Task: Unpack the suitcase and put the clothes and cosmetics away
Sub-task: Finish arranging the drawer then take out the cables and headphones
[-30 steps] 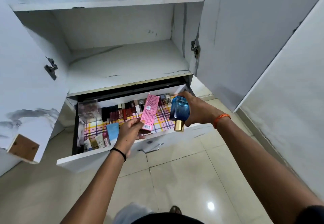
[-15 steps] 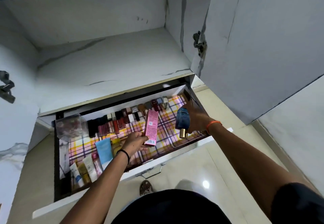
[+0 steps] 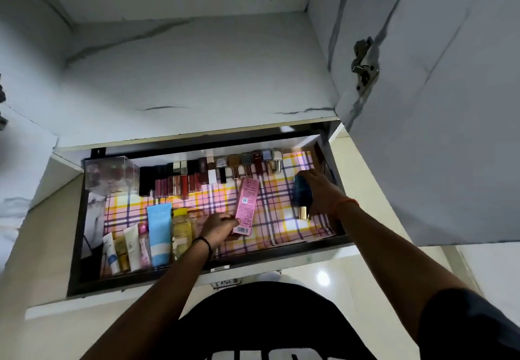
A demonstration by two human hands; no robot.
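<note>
— Holding what, the left hand (image 3: 218, 226)?
— A flat pink box (image 3: 247, 207), glossy card with a barcode; fingers pinch its near end, and it slants up over the drawer (image 3: 84, 247).
— And the right hand (image 3: 320, 193)?
— Curled round a blue bottle (image 3: 303, 195), smooth glass with a gold cap, low at the drawer's right end, on or just above the liner.
— What lines the drawer?
— A plaid liner (image 3: 270, 218), pink, yellow and purple. Slim lipsticks (image 3: 180, 180) stand along the back, soft tubes (image 3: 140, 247) lie at the left, a clear box (image 3: 111, 175) in the far corner.
</note>
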